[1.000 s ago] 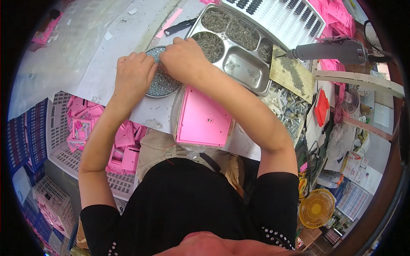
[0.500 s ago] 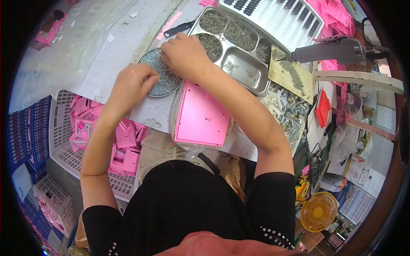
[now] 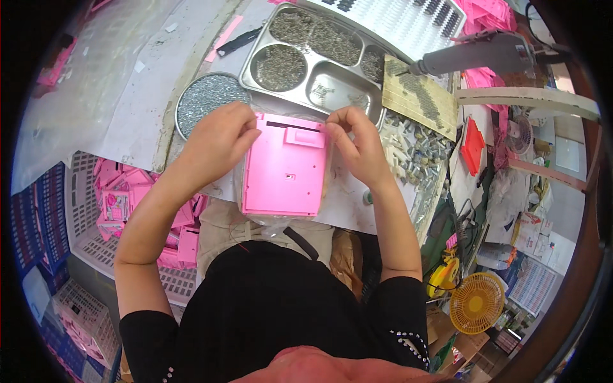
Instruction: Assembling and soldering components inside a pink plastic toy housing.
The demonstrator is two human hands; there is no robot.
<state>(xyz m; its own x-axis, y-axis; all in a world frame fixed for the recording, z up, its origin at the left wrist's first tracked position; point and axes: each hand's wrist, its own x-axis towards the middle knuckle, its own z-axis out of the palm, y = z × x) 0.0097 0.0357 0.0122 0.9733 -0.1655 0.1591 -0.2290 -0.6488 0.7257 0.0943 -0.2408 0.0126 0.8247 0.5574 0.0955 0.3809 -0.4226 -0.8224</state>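
Observation:
A flat pink plastic housing [image 3: 274, 163] with a slot and a raised block near its far edge lies in front of me on the bench. My left hand [image 3: 223, 137] is at its far left corner, fingers closed in a pinch. At the far right corner, my right hand [image 3: 359, 143] has thumb and forefinger brought together. Whatever either pinch holds is too small or hidden to make out. Beyond my left hand stands a round metal dish [image 3: 207, 102] full of small silvery screws. A steel compartment tray [image 3: 306, 94] holding dark small screws sits behind the housing.
A grey electric screwdriver [image 3: 476, 56] hangs over a yellowish board [image 3: 421, 96] with rows of small parts. Loose white and metal pieces [image 3: 415, 153] cover the bench's right side. A pale crate [image 3: 83, 198] of pink parts stands at left, a yellow basket [image 3: 477, 303] lower right.
Both hands have left the screw dish and come back to the housing's far corners. My right hand moved right and nearer. In the picture, the bench and its trays sit slightly farther left.

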